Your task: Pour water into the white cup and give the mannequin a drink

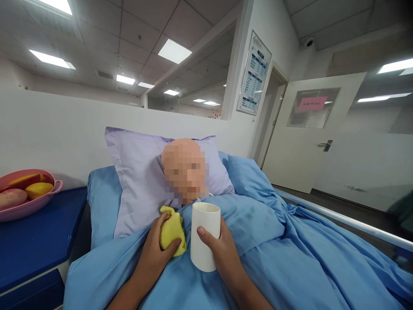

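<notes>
My left hand (158, 243) is closed around a folded yellow cloth (174, 232), held just above the blue blanket (264, 254). Wrapped round the side of a white cup (204, 237) is my right hand (222, 247), with the thumb across its front. The cup stands nearly upright, and what is inside cannot be made out. A short pale piece, possibly a straw, shows at its far rim. Behind both hands lies a bald mannequin head (183, 148), its face blurred, on a lilac pillow (138, 172). The blanket covers the body up to the neck.
At the left, a pink basin (29, 211) with yellow and reddish fruit-like items rests on a blue-topped cabinet (35, 241). A metal bed rail (342, 215) runs along the right side. Beyond it a white door (297, 159) stands ajar. A low white wall (64, 129) backs the bed.
</notes>
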Motion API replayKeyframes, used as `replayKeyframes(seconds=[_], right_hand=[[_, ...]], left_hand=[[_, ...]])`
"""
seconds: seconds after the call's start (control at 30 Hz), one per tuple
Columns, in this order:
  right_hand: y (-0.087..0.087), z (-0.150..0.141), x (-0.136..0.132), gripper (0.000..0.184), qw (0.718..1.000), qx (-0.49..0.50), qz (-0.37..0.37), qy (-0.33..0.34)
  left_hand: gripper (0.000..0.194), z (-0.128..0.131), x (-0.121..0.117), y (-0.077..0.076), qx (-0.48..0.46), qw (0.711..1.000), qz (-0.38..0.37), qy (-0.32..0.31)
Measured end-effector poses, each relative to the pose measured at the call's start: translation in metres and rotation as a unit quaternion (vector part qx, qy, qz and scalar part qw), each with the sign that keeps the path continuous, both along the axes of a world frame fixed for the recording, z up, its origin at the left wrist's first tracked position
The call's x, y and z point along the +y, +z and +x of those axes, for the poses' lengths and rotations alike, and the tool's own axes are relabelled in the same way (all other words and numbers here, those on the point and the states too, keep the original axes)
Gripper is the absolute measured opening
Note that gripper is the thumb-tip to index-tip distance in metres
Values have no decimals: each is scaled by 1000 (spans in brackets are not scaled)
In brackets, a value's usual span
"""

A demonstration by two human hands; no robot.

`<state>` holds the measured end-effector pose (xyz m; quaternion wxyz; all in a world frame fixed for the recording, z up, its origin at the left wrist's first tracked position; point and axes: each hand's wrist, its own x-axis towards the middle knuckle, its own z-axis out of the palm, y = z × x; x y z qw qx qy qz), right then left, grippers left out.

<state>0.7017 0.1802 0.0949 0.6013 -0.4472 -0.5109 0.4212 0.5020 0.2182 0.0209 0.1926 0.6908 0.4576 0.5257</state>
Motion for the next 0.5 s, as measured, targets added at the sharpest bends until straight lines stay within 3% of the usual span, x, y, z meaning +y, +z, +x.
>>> replayKeyframes(seconds=[0.13, 0.23, 0.4, 0.5], right_hand=[[0, -2, 1, 63, 1000, 16, 8, 9], [-1, -2, 3, 62, 1000, 22, 15, 12], [-3, -1, 3, 61, 998, 28, 62, -15], [-3, 2, 3, 58, 993, 33, 96, -65]], left_hand=[[82, 4, 16, 0, 8, 1000, 14, -5], [69, 5, 18, 12, 18, 999, -28, -25], [46, 4, 5, 58, 73, 995, -54, -31], [36, 4, -1, 87, 68, 998, -1, -12]])
